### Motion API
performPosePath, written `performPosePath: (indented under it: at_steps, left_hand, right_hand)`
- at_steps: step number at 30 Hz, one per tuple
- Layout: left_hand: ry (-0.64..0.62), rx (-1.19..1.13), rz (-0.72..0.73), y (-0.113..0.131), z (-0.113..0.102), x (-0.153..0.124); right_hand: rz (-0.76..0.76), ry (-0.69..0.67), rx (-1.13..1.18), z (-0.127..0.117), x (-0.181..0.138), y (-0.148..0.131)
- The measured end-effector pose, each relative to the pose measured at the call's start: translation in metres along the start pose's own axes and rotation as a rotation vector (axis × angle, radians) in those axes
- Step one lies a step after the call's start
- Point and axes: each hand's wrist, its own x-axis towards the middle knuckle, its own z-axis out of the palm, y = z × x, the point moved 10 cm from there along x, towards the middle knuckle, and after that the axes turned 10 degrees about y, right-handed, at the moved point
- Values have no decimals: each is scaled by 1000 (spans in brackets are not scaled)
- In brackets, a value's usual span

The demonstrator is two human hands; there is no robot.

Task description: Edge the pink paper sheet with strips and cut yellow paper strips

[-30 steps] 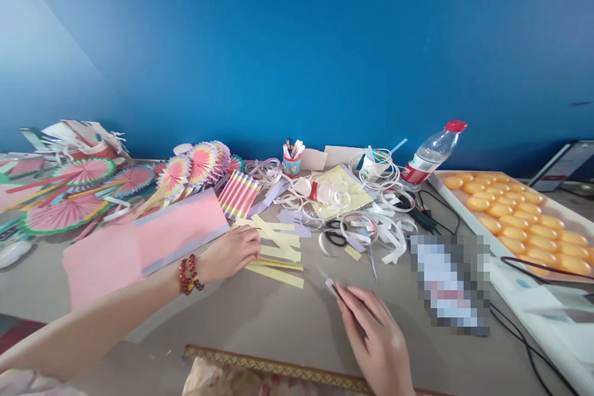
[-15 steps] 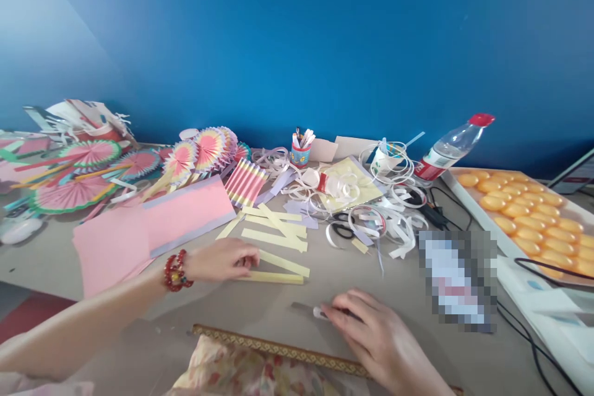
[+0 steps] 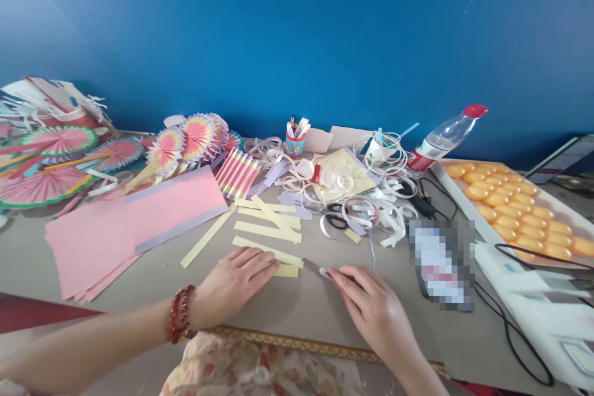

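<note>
My left hand (image 3: 236,281), a red bead bracelet on its wrist, lies flat with fingers stretched over a pale yellow paper strip (image 3: 286,270) near the table's front edge. My right hand (image 3: 371,306) is closed round a small grey cutter (image 3: 325,272), whose tip sits just right of that strip's end. Several more yellow strips (image 3: 266,223) lie just behind, between the hands and a folded pink and yellow pleated piece (image 3: 237,173).
Pink paper sheets (image 3: 139,216) and pleated paper fans (image 3: 195,136) fill the left. Behind lie white paper curls (image 3: 371,210), scissors (image 3: 336,223), a pen cup (image 3: 293,142) and a bottle (image 3: 445,136). At right are a tray of orange pieces (image 3: 510,204) and cables (image 3: 524,334).
My left hand has drawn a yellow strip toward the front edge and flattened on it. My right hand has carried the cutter left, up to the strip's end.
</note>
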Motion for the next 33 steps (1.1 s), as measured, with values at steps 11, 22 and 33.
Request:
performPosePath:
  at_steps: [11,22,33]
  left_hand:
    - [-138,-236,69,16,13,-9]
    - [-146,-281,69,17,17,-7]
    - [-122,-321,81,19,22,-5]
  right_hand:
    - [-27,-40,-6,6,6,-15]
    - [-96,-92,-45,10,2,-20]
    - [-61,-150,-26,18,-2,-14]
